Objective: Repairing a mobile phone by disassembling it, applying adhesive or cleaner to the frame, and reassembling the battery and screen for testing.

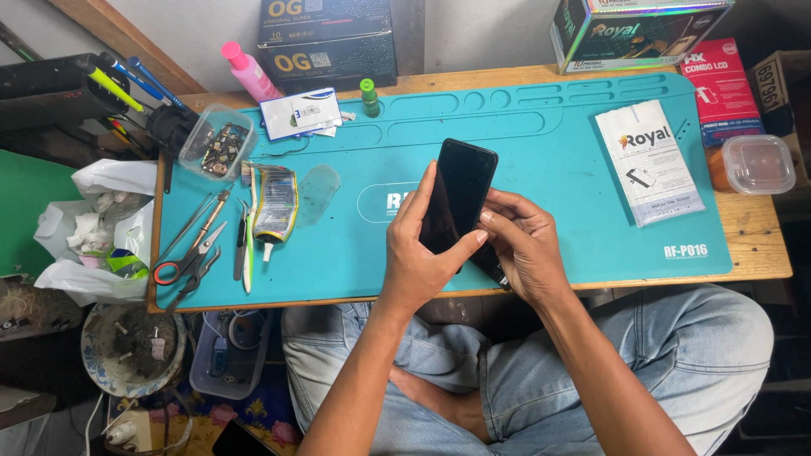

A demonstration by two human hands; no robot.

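**Inspector:** Report the hands' pose.

**Assistant:** Both forearms come up from the near edge, over crossed legs in light jeans. The left hand [416,253] stands with fingers pointing far, the thumb laid across the lower face of a black smartphone [456,198], the fingers wrapped behind its left edge. The right hand [522,245] sits just right of it, fingers curled toward the phone's lower right edge, fingertips touching that edge.

**Inspector:** State of the grip?

**Assistant:** The left hand is closed around the phone and carries it. The right hand is closed in a narrow pinch against the phone's lower right side; a dark strip shows below its fingers, and I cannot tell whether that is part of the phone.

**Inspector:** Condition and position of the phone?

**Assistant:** Screen dark, glossy, rounded corners, tilted with its top leaning right. It is held above the middle of the teal work mat [557,169], near the table's near edge.

**Inspector:** Surroundings?

**Assistant:** On the left of the mat lie red-handled scissors [190,257], tweezers [241,241] and a squeezed glue tube [274,207]. A white packet [649,160] lies on the right, well apart from the hands.
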